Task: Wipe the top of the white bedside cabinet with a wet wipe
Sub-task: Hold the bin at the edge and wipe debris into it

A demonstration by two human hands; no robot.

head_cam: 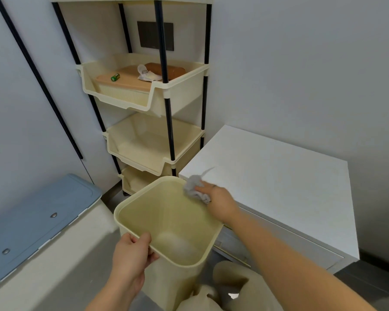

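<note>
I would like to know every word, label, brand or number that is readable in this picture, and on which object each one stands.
None can be read.
Green battery on the rack's top tray: it has a printed wrap, but too small and blurred to read.
Dark panel on the wall behind the rack: no legible text.
White bedside cabinet, cream bin, blue lid, grey wipe: no text visible.

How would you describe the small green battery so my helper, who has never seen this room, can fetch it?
Find the tall cream plastic shelf rack with black poles in the corner, left of the white bedside cabinet. In the uppermost of its three bins lies a tan lidded box; the small green cylindrical battery rests on that lid's left end. It alone is green; the crumpled white cloth beside it is pale.
</note>
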